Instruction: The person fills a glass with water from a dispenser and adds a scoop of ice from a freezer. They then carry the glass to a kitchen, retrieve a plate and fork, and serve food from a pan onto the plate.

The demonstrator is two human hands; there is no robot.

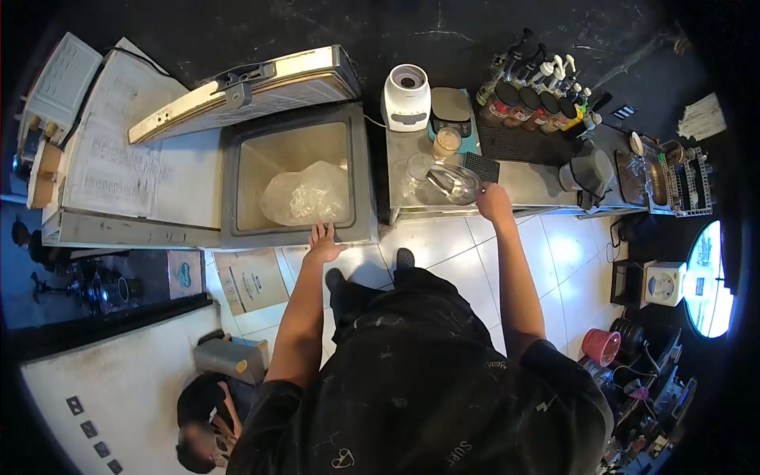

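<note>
My left hand (324, 245) lies open, fingers spread, on the front rim of a chest freezer (230, 186). The freezer's lid (237, 95) stands raised, and inside sits a clear plastic bag (305, 192) that looks filled with ice. On the counter side, my right hand (495, 204) is closed around the handle of a shiny ice scoop (457, 184). The scoop's mouth points left, right at a clear glass (417, 168) on the steel counter (401, 200). Behind the scoop, a cup with a pale brown content (446, 142) rests on a kitchen scale (451, 107).
A white blender base (407, 99) stands between freezer and scale. Lidded jars (529, 107) and pump bottles line the counter's back. A grey-lidded pitcher (587, 168) is further right, near the sink (655, 178). Flattened cardboard (252, 281) lies on the floor; a person (207, 419) sits lower left.
</note>
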